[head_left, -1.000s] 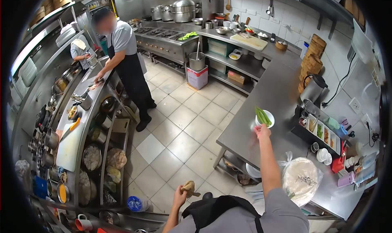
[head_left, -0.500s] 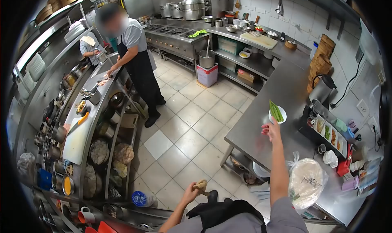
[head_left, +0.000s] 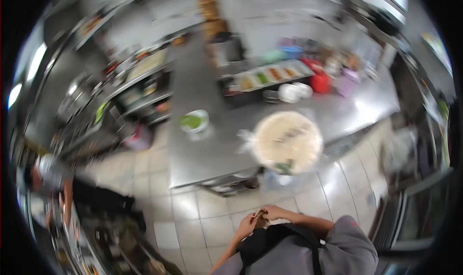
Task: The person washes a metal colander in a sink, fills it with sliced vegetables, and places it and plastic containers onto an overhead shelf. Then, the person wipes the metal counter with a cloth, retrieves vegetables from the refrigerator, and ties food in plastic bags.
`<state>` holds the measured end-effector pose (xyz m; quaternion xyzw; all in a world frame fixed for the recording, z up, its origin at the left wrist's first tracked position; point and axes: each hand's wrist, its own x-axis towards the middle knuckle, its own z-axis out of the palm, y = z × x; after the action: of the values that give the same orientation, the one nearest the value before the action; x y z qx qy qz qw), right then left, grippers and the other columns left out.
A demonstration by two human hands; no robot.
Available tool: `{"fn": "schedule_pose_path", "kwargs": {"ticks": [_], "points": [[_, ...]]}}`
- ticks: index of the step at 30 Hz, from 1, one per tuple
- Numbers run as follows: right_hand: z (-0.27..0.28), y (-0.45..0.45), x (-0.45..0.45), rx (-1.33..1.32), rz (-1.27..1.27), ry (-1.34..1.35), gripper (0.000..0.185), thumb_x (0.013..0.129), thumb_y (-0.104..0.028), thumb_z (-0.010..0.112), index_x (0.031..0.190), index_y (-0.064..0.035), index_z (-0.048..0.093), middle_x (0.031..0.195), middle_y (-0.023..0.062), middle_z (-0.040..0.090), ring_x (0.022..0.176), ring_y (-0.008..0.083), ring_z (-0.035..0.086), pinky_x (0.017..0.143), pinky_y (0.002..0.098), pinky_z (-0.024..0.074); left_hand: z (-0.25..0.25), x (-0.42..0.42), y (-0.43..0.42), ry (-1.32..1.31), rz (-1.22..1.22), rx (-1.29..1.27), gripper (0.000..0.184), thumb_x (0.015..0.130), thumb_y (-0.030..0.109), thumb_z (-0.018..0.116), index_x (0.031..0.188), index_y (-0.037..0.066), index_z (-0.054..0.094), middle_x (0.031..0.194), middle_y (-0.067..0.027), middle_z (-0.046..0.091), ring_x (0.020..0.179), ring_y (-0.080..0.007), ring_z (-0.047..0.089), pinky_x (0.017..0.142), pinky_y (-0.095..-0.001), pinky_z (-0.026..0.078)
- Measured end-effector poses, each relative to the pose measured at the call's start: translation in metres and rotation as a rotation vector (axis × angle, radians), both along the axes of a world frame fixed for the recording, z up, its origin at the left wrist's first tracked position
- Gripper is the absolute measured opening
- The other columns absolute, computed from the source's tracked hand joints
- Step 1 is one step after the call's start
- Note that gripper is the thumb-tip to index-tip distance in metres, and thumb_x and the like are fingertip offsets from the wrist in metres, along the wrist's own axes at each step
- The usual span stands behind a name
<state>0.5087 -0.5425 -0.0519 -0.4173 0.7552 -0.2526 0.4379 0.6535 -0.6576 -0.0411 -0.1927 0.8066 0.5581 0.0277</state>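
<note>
My left hand (head_left: 247,224) is closed at my waist around a small brownish thing (head_left: 262,221), too blurred to name. My right hand (head_left: 273,212) meets it there, fingers closed at the same thing. Beyond them on the steel counter stands a white bowl (head_left: 203,116) with green vegetable pieces (head_left: 190,121) in it. Closer to my hands, a large round pale food in a plastic bag (head_left: 299,147) lies at the counter's edge, dark marks across its top.
Blurred by motion, a black rack of filled trays (head_left: 275,75) stands at the back of the steel counter (head_left: 193,166). White tubs (head_left: 289,93) and a red container (head_left: 319,83) are beside it. A co-worker (head_left: 87,190) leans over the left bench.
The view has swung to the right. My right hand has left the white bowl and come to my left hand at my waist. The bowl stays on the counter.
</note>
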Motion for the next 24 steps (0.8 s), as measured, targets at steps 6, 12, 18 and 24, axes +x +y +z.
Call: {"fn": "schedule_pose_path", "kwargs": {"ticks": [6, 12, 18, 24], "points": [[0.000, 0.187, -0.057, -0.221, -0.541, -0.097, 0.030, 0.073, -0.019, 0.054, 0.102, -0.0099, 0.054, 0.090, 0.0105, 0.061, 0.080, 0.0235, 0.058, 0.071, 0.0352, 0.0451, 0.002, -0.095, 0.089, -0.199, -0.459, 0.244, 0.040, 0.080, 0.024, 0.059, 0.109, 0.000, 0.046, 0.087, -0.0133, 0.061, 0.076, -0.0134, 0.058, 0.064, -0.0251, 0.046], [0.054, 0.288, -0.103, -0.665, -1.346, -1.014, 0.042, 0.087, -0.041, 0.043, 0.122, -0.0181, 0.041, 0.112, 0.0028, 0.050, 0.101, 0.0161, 0.048, 0.083, 0.0331, 0.0412, 0.088, -0.214, 0.225, -0.091, -0.635, 0.479, 0.030, 0.083, 0.016, 0.056, 0.109, 0.002, 0.051, 0.090, -0.0080, 0.060, 0.081, -0.0107, 0.054, 0.072, -0.0240, 0.044], [0.118, 0.282, -0.207, -1.154, -1.259, -0.753, 0.035, 0.088, -0.021, 0.046, 0.121, -0.0101, 0.042, 0.110, 0.0064, 0.050, 0.097, 0.0157, 0.051, 0.081, 0.0266, 0.0425, 0.146, -0.341, 0.239, 0.229, -0.497, 0.182, 0.025, 0.084, 0.014, 0.053, 0.107, 0.002, 0.053, 0.091, -0.0061, 0.060, 0.083, -0.0112, 0.054, 0.073, -0.0243, 0.043], [0.162, 0.219, -0.334, -0.893, -0.890, 0.129, 0.034, 0.082, -0.015, 0.051, 0.115, -0.0077, 0.048, 0.112, 0.0111, 0.050, 0.105, 0.0236, 0.047, 0.088, 0.0346, 0.0375, 0.194, -0.498, 0.169, 0.535, -0.137, 0.074, 0.024, 0.086, 0.010, 0.049, 0.107, 0.000, 0.047, 0.098, -0.0063, 0.058, 0.090, -0.0130, 0.054, 0.081, -0.0247, 0.042]]}}
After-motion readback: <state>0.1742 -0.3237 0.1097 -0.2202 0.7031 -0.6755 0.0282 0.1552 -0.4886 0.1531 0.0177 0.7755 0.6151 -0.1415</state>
